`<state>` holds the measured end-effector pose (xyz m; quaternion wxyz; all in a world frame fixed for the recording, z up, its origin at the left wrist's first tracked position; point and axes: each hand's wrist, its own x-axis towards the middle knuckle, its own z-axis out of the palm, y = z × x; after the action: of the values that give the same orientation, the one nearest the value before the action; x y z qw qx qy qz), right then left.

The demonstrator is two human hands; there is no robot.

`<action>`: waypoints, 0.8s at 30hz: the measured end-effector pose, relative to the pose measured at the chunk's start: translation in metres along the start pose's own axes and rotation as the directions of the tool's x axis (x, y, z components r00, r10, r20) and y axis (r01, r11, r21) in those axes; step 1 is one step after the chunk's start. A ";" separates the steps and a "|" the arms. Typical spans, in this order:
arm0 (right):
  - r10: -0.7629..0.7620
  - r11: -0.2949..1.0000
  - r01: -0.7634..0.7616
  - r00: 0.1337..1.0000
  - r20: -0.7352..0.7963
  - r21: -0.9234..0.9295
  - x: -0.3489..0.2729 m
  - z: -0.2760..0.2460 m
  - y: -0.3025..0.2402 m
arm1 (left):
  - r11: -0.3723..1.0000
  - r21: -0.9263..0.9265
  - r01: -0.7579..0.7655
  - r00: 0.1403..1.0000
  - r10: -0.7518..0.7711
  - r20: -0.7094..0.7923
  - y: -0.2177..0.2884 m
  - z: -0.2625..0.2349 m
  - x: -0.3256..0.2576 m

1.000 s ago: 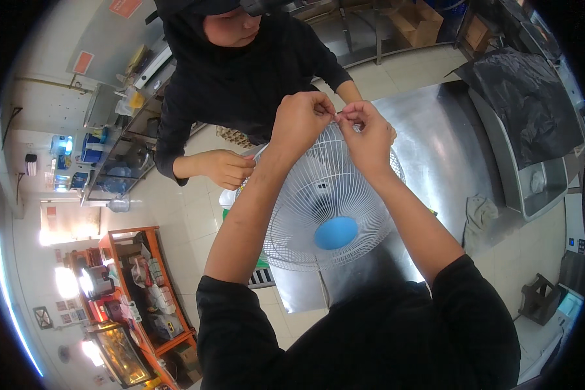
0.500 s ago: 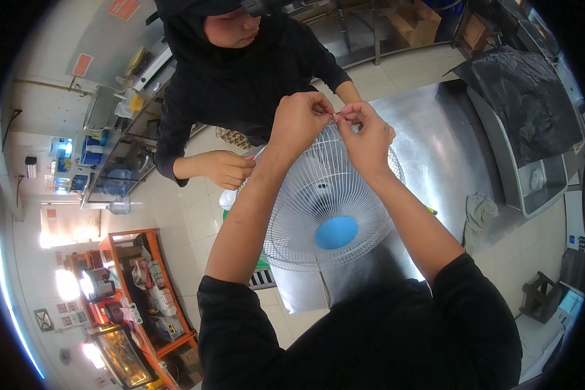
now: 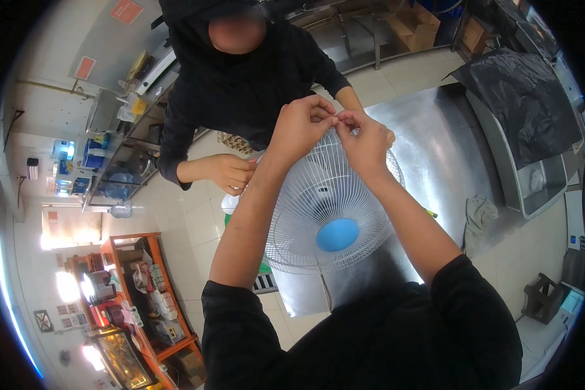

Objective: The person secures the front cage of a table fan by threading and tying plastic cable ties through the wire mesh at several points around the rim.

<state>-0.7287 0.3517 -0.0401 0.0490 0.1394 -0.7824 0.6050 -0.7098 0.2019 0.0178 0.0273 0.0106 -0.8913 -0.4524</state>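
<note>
A white wire fan guard (image 3: 318, 188) with a blue centre disc (image 3: 337, 234) faces me on a steel table. At its top rim, my left hand (image 3: 302, 123) and my right hand (image 3: 364, 140) meet, fingertips pinched together. What lies between the fingertips is too small to make out. Across from me stands a person in black (image 3: 240, 91). That person's one hand (image 3: 231, 172) is at the guard's left edge, and their other hand (image 3: 389, 135) is partly hidden behind my right hand.
The steel table (image 3: 435, 143) reaches to the right, with a grey cloth (image 3: 480, 214) on it. Beside it, a grey tub (image 3: 543, 188) is partly covered by black plastic (image 3: 520, 104). An orange shelf (image 3: 156, 286) stands at lower left, and a dark stool (image 3: 541, 296) at far right.
My hands stay pinched at the guard's top rim with only slight finger movement. The other person's head has turned toward the front, and their hand at the left edge has shifted a little.
</note>
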 end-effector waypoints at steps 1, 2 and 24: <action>-0.016 1.000 0.016 1.000 -0.010 -0.027 0.001 0.000 0.002 | 1.000 0.029 -0.003 1.000 0.004 -0.025 0.001 0.002 0.002; -0.018 1.000 0.017 1.000 -0.012 -0.026 0.001 0.001 0.003 | 0.998 0.059 -0.003 0.999 0.006 -0.050 0.001 0.004 0.003; -0.204 0.963 0.207 0.978 0.040 -0.171 0.019 0.011 0.026 | 0.953 0.255 -0.162 0.976 0.194 -0.104 -0.015 0.023 0.008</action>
<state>-0.7536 0.3443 -0.0627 0.1149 0.2216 -0.8141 0.5243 -0.7187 0.2109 -0.0074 0.1235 -0.0375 -0.9340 -0.3330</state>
